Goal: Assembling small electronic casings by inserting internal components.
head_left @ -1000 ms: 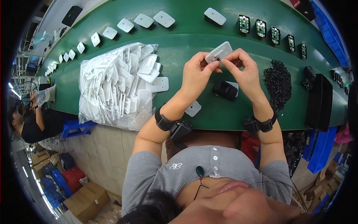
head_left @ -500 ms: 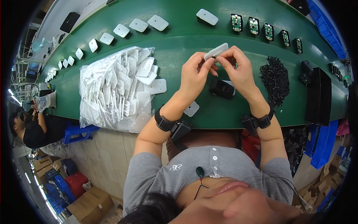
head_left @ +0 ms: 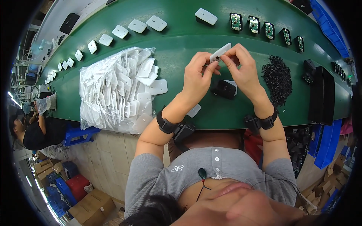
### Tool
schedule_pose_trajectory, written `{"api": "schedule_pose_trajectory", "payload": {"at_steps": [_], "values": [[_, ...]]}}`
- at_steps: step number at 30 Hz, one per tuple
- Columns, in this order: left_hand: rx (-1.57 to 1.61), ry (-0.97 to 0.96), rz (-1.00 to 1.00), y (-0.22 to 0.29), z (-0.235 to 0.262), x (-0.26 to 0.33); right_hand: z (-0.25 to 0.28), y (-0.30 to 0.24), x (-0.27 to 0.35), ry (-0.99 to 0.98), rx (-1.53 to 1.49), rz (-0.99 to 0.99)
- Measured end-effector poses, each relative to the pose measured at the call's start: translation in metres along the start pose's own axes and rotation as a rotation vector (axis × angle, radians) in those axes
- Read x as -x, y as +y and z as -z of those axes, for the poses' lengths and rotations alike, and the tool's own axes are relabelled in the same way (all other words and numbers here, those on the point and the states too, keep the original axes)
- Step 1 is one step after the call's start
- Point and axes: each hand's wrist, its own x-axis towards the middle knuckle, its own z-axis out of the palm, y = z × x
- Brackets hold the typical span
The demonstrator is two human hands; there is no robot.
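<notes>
A white plastic cover (head_left: 221, 50) is held up on edge, tilted, between my two hands above the green table. My left hand (head_left: 197, 74) grips its lower left end, the thumb bent a little below the edge. My right hand (head_left: 240, 67) pinches it from the right, thumb against the underside. A tiny dark piece (head_left: 217, 58) shows at the fingertips under the cover; its kind is too small to make out. Below my hands lies a black plastic case (head_left: 225, 89) on top of another white piece (head_left: 234, 84). A further white cover (head_left: 194, 110) lies partly behind my left forearm.
A clear bag (head_left: 88, 101) spilling white covers stands at left. To the right are a heap of small black parts (head_left: 277, 81) and a black bin (head_left: 321, 96). White covers (head_left: 156, 23) and black cases with circuit boards (head_left: 254, 25) line the far side. Someone (head_left: 36, 130) sits at far left.
My left thumb has drawn down from the cover's edge, and the dark piece at the fingertips shows more. The cover stays in both hands. The table's contents appear shifted slightly left and up.
</notes>
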Motion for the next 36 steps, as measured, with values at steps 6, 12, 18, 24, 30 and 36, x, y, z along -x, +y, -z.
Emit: {"api": "schedule_pose_trajectory", "payload": {"at_steps": [6, 12, 18, 24, 30, 36], "values": [[0.030, 0.033, -0.047, 0.000, -0.003, 0.001, -0.012, 0.007, 0.005, 0.054, 0.050, 0.111], [0.209, 0.081, 0.088, 0.006, 0.001, -0.003, -0.005, 0.006, 0.000, 0.178, 0.245, 0.292], [0.141, 0.030, 0.117, 0.006, 0.005, -0.004, 0.006, 0.002, -0.002, 0.063, 0.194, 0.137], [0.044, -0.061, 0.240, 0.013, 0.008, -0.006, 0.011, 0.005, -0.002, -0.187, -0.205, -0.270], [0.344, 0.175, 0.215, -0.011, 0.021, -0.020, -0.005, 0.038, -0.014, -0.159, -0.470, -0.392], [-0.419, 0.312, 0.053, -0.049, 0.045, -0.038, 0.012, 0.096, -0.108, 0.143, 1.006, 0.247]]}}
